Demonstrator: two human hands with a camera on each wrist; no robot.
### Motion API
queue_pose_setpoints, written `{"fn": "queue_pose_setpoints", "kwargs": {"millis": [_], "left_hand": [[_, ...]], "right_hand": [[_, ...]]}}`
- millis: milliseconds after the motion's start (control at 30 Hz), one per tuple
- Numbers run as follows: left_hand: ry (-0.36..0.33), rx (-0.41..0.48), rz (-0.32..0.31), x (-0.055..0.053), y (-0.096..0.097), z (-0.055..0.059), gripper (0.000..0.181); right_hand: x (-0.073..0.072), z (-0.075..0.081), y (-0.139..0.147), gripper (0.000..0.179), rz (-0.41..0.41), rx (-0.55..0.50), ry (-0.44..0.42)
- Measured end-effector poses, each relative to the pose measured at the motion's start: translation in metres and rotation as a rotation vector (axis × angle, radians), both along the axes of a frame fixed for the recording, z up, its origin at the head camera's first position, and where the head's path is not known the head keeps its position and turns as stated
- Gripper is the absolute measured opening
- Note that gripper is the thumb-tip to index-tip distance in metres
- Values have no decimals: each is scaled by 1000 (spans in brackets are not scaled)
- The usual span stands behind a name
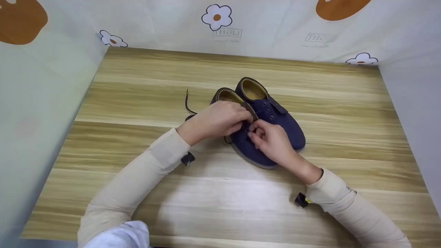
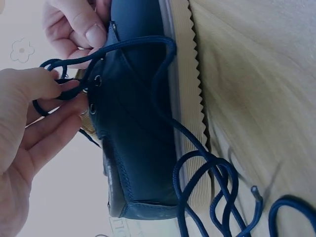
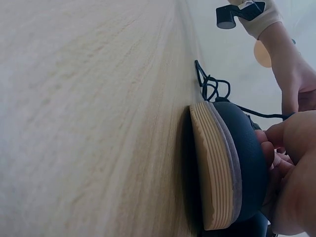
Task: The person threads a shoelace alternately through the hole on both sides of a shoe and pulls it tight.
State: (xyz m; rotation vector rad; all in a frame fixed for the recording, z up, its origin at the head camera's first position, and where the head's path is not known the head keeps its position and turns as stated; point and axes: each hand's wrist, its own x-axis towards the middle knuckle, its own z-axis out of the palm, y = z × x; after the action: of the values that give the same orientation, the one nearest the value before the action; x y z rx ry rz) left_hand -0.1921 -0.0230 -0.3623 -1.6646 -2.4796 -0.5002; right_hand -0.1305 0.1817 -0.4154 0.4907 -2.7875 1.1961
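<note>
A dark navy lace-up shoe (image 1: 249,148) lies on the wooden table with both hands over its lacing. My left hand (image 1: 222,119) pinches a dark blue shoelace (image 2: 133,43) between thumb and fingers beside the metal eyelets (image 2: 98,80). Close by, my right hand (image 1: 272,139) is at the front of the lacing, its fingers curled and thumb bent toward them. Whether something is between those fingertips is hidden. Loose lace drapes over the shoe's side and trails onto the table. The matching shoe (image 1: 291,129) lies alongside on the right, its eyelets bare of lace.
Beneath everything is a wood-grain table (image 1: 234,206). A pale curtain (image 1: 165,24) with flower prints hangs behind and at both sides. Small black wrist cameras (image 1: 188,158) are on the sleeves. One lace end (image 1: 187,100) lies left of the shoes.
</note>
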Motion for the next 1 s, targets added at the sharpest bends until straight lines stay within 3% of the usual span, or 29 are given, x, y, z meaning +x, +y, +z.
{"fn": "queue_pose_setpoints", "kwargs": {"millis": [167, 300, 400, 567, 667, 800, 867, 1000], "left_hand": [[-178, 20, -54, -1, 2, 3, 37], [-301, 74, -38, -3, 3, 6, 49], [-311, 139, -5, -4, 3, 11, 46], [-238, 242, 51, -8, 4, 16, 31], [-272, 264, 82, -9, 4, 16, 21], [-385, 189, 81, -9, 4, 14, 22], [-403, 122, 80, -10, 4, 13, 27], [-329, -1, 130, -10, 3, 10, 28]], "right_hand": [[0, 1, 0, 5, 0, 18, 22], [0, 1, 1, 5, 1, 20, 26], [0, 0, 1, 5, 6, 7, 15], [0, -1, 1, 6, 11, -7, 12], [0, -2, 1, 6, 14, -10, 16], [-1, -1, 1, 6, 15, -13, 16], [-1, -1, 1, 6, 14, -10, 15], [0, -2, 2, 5, 13, -9, 11]]}}
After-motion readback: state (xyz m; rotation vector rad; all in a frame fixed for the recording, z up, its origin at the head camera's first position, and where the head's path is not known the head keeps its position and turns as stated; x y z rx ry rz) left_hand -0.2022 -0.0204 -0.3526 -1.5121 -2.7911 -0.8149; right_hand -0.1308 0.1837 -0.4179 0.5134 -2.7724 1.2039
